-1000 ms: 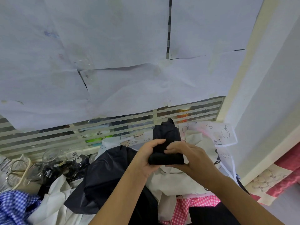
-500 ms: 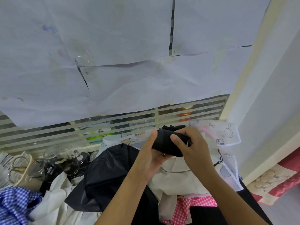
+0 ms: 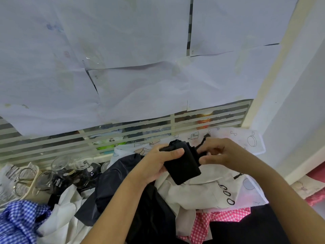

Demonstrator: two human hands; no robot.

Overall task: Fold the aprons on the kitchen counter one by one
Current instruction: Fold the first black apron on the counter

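1. Here, a folded black apron (image 3: 182, 166) is held as a compact bundle above the heap of cloth on the counter (image 3: 37, 195), near the middle of the view and a little to the right.
2. The left hand (image 3: 154, 166) grips the bundle's left side, with the thumb lying across its top face and the fingers curled underneath.
3. The right hand (image 3: 223, 155) is at the bundle's right edge with its fingers bent, pinching a thin black strap (image 3: 202, 142) that runs up and away from the bundle. Blur hides exactly how the fingertips meet.
4. Directly under the hands lies a cream apron (image 3: 193, 192), crumpled, with black ring marks along its right part.
5. Left of that, a dark glossy apron (image 3: 112, 187) spreads toward the near left, passing under the left forearm.
6. A pink checked apron (image 3: 218, 217) shows at the near edge, right of centre, and a blue checked apron (image 3: 19, 222) fills the near left corner.
7. A white printed apron (image 3: 246, 138) with line drawings lies at the far right, beyond the hands.
8. Several clear glasses (image 3: 70, 166) stand at the far left of the counter, just below a slatted window (image 3: 52, 140) whose upper part is covered with white paper sheets (image 3: 123, 50).
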